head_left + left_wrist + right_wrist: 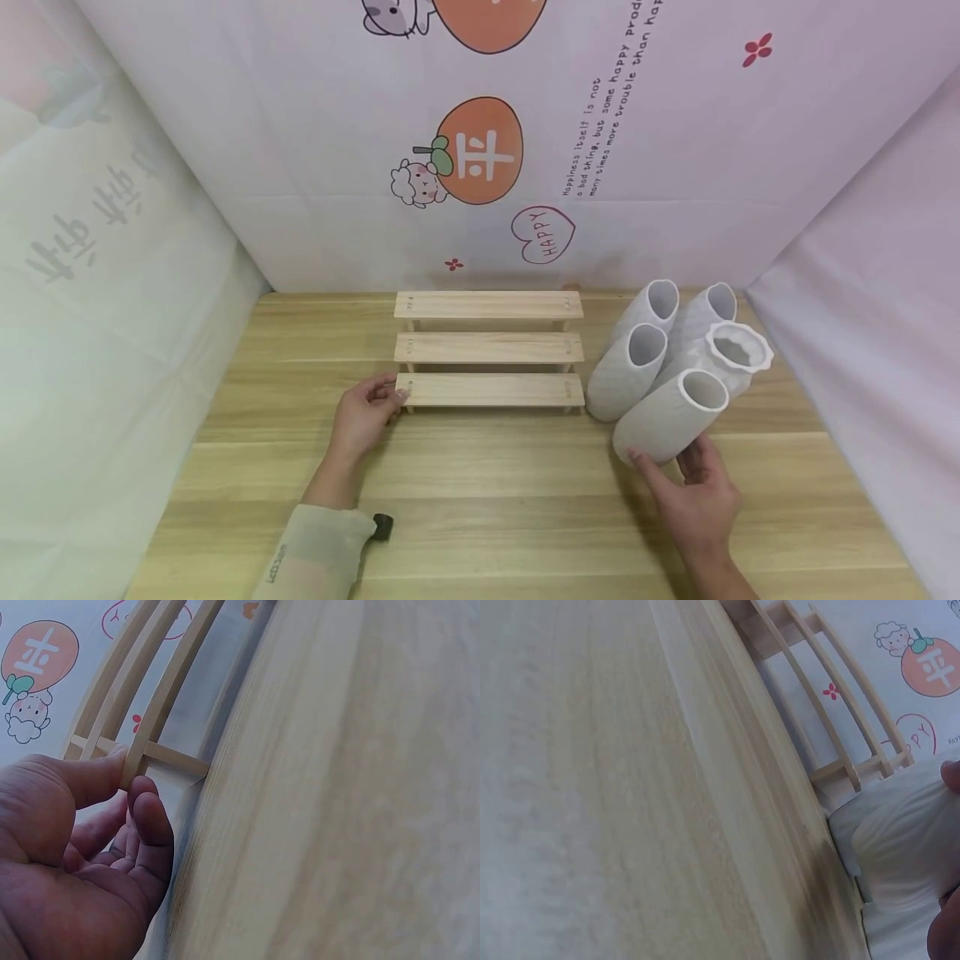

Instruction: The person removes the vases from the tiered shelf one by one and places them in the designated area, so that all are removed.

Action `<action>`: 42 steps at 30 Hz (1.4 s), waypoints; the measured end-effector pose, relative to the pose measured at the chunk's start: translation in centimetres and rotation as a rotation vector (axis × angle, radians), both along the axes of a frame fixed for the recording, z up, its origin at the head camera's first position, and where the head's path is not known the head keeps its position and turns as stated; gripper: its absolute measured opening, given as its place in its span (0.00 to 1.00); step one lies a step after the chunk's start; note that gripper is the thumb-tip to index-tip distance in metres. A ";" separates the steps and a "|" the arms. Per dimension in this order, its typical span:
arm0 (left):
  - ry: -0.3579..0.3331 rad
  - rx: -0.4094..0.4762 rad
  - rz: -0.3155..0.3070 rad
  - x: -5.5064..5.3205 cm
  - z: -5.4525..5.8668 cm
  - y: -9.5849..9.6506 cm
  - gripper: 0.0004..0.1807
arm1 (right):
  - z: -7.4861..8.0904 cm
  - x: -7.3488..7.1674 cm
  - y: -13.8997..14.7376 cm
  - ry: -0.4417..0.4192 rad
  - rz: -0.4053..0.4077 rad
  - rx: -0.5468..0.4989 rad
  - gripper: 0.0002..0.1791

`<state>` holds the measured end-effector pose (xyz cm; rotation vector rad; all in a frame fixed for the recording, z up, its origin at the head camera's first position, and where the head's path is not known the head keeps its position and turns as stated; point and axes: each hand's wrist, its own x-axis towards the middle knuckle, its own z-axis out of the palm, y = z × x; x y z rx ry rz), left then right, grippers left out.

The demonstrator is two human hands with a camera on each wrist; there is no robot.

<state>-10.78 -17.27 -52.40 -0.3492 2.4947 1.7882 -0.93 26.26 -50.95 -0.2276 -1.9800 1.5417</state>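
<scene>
A three-step pale wooden shelf rack [489, 389] stands against the back wall. My left hand [365, 417] pinches the left end of its lowest board between thumb and fingers, as the left wrist view shows with the rack [171, 682] and hand [82, 855]. To the right of the rack stand several white ceramic vases. My right hand [701, 504] grips the nearest, a smooth-rimmed vase [667, 421], low on its body. That vase [907, 844] fills the right edge of the right wrist view; whether its base touches the table cannot be told.
Behind the held vase are a ruffled-rim vase [738, 375], a textured vase [622, 379] and others close together. The wood-grain table [487, 500] spreads in front. White printed cloth [637, 242] hangs at the back, with cloth walls on both sides.
</scene>
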 end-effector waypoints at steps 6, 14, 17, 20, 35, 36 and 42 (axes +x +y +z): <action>-0.010 0.000 -0.003 0.0 0.1 0.0 0.22 | -0.5 -0.4 0.3 -0.032 -0.029 -0.006 0.42; -0.007 -0.003 -0.006 0.0 0.1 0.0 0.22 | -0.7 -0.4 0.6 -0.099 -0.054 -0.025 0.43; -0.007 0.004 -0.006 0.1 0.1 0.0 0.22 | -1.0 -0.5 0.9 -0.098 -0.061 -0.023 0.44; -0.006 0.008 -0.007 0.1 0.1 0.0 0.22 | -1.1 -0.5 0.9 -0.097 -0.066 -0.023 0.45; -0.002 0.003 0.001 0.1 0.2 0.0 0.23 | -1.9 -0.8 0.9 -0.008 -0.043 -0.015 0.46; -0.001 -0.002 0.000 0.1 0.2 0.0 0.22 | -1.9 -0.8 0.8 -0.008 -0.040 -0.023 0.46; 0.015 -0.064 -0.014 0.1 0.5 0.1 0.22 | -1.6 -0.4 0.5 0.057 -0.031 -0.072 0.47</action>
